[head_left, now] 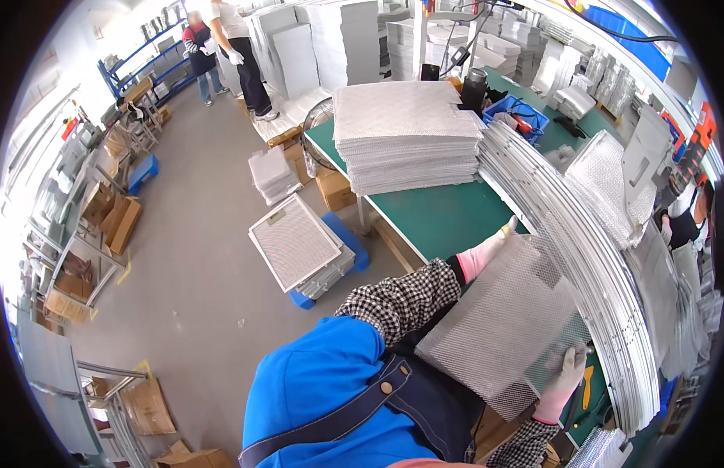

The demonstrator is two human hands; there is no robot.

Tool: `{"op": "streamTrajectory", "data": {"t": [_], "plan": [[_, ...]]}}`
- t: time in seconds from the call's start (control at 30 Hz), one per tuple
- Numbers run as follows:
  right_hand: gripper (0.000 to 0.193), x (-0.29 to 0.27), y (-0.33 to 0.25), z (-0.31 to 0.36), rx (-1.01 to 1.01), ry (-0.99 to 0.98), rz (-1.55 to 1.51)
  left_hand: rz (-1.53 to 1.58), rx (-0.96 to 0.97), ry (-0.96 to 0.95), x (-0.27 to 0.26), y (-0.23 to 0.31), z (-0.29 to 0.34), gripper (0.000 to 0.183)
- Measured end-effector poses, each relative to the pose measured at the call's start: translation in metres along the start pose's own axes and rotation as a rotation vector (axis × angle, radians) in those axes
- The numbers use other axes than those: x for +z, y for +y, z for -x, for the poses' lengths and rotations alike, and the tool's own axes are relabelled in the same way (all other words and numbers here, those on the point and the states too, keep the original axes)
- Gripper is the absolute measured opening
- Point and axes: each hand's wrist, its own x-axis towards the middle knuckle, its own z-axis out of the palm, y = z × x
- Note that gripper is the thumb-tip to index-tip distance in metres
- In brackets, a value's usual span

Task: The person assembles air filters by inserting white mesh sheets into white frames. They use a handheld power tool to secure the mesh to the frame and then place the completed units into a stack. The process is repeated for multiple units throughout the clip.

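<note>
A grey metal mesh sheet (495,327) is tilted in front of me, over the near edge of the green table. My left hand (487,251), in a pink and white glove, holds its far left edge; the thumb shows and the other fingers are mostly hidden. At the near right edge, my right hand (563,384), gloved the same way, closes on the mesh with its fingertips. More mesh shows beneath the sheet's lower corner, and I cannot tell whether it is a second layer. Long silver metal strips (596,281) lie bundled just beyond both hands.
A tall stack of mesh sheets (409,140) stands on the green table (448,218). Behind it are a dark bottle (473,90) and a blue basket (526,117). A yellow-handled tool (587,388) lies near my right hand. Framed panels (296,242) sit on the floor at left.
</note>
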Motion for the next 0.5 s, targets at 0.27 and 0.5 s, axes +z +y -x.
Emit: {"op": "streamTrajectory", "data": {"t": [0.27,0.5], "plan": [[0.040,0.000,0.010,0.008,-0.033,0.240,-0.075,-0.567,0.057,-0.083,0.020,0.017,0.015,0.118],[0.040,-0.003,0.030,0.011,-0.054,0.184,-0.108,-0.316,0.190,0.219,-0.019,0.000,0.003,0.066]]}}
